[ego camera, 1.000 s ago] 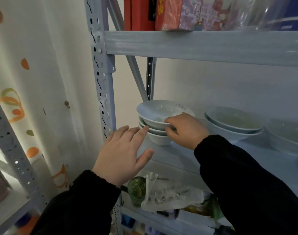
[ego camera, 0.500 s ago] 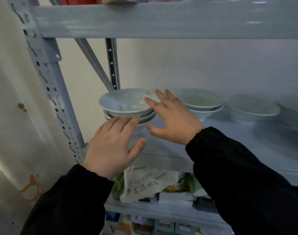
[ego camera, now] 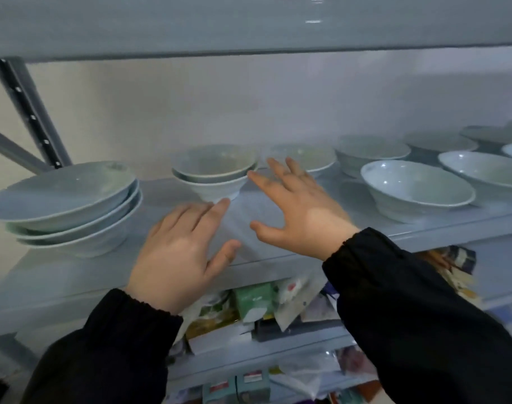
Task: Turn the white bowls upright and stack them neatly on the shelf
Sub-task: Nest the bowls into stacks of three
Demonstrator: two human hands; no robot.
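- Fingers of the left hand (ego camera: 179, 255) and right hand (ego camera: 298, 211) are spread, holding nothing, beside the two-bowl stack (ego camera: 215, 174).
- Risk: a careless reach could knock that stack over.

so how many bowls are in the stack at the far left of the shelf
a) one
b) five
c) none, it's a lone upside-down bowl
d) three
d, the leftmost stack of white bowls shows three nested rims, all upright, resting on the shelf.
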